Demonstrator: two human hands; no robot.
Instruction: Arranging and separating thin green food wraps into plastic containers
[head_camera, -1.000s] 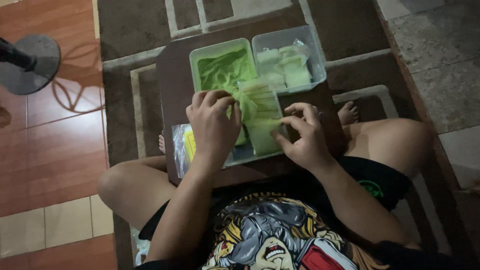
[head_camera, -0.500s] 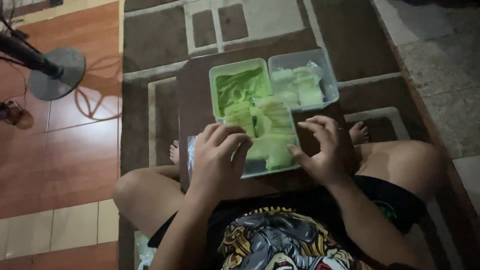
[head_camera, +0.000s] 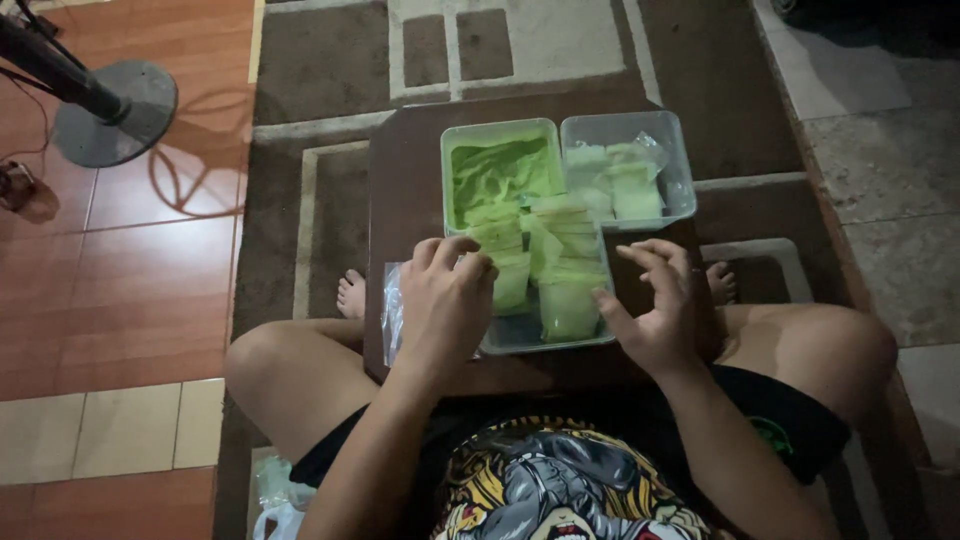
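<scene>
I sit cross-legged with a dark brown board (head_camera: 410, 180) across my lap. On it a near clear tray (head_camera: 545, 335) holds several small plastic packets of pale green filling (head_camera: 568, 300). My left hand (head_camera: 445, 305) rests on the tray's left end, fingertips touching a packet (head_camera: 510, 275). My right hand (head_camera: 655, 310) hovers just right of the tray, fingers spread, holding nothing. Farther back, a clear tub of green paste (head_camera: 495, 170) stands beside a clear tub with more packets (head_camera: 625, 170).
A stack of clear plastic bags (head_camera: 390, 310) lies by my left hand. A patterned brown rug (head_camera: 320, 80) lies under the board. A fan's round base (head_camera: 115, 115) stands on the red tile floor at upper left. Grey stone paving (head_camera: 880, 130) is on the right.
The view has shifted, so the board sits more to the right. My right hand has come off the packets and opened beside the tray. My left hand stays on the tray's left end.
</scene>
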